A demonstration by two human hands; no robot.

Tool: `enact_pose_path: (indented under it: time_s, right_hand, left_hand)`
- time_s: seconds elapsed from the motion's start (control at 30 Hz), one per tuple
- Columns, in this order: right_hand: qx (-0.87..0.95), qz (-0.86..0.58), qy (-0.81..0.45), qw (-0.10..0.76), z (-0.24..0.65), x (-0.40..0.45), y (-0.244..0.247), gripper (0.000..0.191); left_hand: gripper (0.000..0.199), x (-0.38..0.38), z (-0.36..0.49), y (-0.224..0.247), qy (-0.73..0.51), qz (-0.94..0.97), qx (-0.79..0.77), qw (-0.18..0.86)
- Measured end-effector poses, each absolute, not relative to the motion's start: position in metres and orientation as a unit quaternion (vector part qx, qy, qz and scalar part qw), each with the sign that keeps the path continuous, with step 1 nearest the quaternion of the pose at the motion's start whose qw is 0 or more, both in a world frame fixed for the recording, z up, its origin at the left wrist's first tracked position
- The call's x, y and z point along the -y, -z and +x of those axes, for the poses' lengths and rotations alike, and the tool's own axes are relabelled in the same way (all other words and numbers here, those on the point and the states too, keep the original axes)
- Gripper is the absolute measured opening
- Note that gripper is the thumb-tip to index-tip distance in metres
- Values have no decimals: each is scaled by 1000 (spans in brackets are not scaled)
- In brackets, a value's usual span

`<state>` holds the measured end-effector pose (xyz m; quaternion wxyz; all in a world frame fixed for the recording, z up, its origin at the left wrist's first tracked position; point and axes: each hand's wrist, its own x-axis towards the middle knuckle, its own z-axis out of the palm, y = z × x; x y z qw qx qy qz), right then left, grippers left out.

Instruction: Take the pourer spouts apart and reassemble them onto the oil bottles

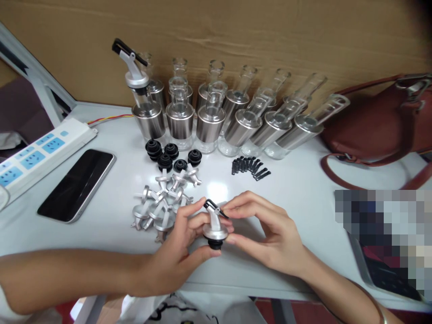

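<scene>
Between my hands is a silver pourer spout [215, 230] with a black lever on top and a black ribbed stopper below. My left hand [184, 245] grips it from the left, thumb at the stopper and forefinger near the lever's tip. From the right, my right hand [266, 231] pinches it, fingers at the lever's end and thumb at the collar. Just left of it lies a pile of silver spouts [162, 204]. Behind them sit several black ribbed stoppers [165, 161]. A row of small black levers [248, 165] lies to the right of these.
Glass bottles with steel sleeves [211, 128] stand in rows at the back. The front-left one carries a finished-looking pourer [137, 77]. A phone [77, 184] and a power strip [43, 153] lie left; a brown handbag [378, 126] sits right.
</scene>
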<state>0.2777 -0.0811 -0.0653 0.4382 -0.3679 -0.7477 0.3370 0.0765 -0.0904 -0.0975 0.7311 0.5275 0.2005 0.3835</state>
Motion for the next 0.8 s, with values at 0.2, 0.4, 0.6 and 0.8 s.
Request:
enact_pose_path:
  time_s: [0.2,0.4,0.6,0.8]
  right_hand:
    - [713,-387,-386,439,280,81,66,14]
    - [746,-389,-373,391,280,79,63,27]
    - [771,-382,-356,365,281,78,62,35]
    - [803,-364,-334,334,282,76,63,36]
  left_hand:
    - [63,92,75,96,-369,531,-199,736]
    - [66,91,72,92,-350,534,-188,746]
    - [66,88,69,89,-344,554,-158,741]
    - [74,88,67,89,-328,603,-178,705]
